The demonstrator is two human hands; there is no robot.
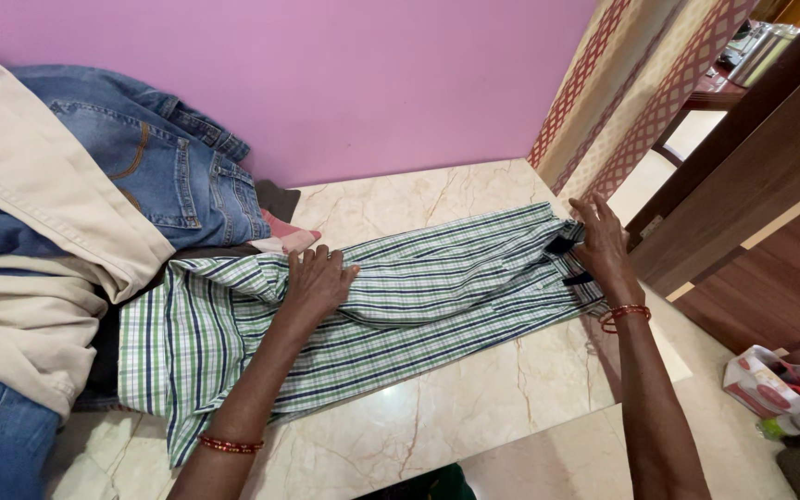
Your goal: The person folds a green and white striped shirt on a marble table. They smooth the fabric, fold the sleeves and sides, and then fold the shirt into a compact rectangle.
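Head view: at the slab's (437, 435) left edge a heap of jeans (168, 162) and beige trousers (39, 185) is stacked, its near side lapping onto the checked shirt (437, 296). That shirt lies lengthwise across the middle of the slab, folded narrow. The left hand (318, 281) is pressed flat on it, fingers spread and gripping nothing, pinning the fold so it seems not to slip. Over at the right edge, the right hand (601, 243) rests palm-down on the collar end, fingers straight and together, apparently smoothing it flat. Both forearms reach forward, a bangle at each wrist.
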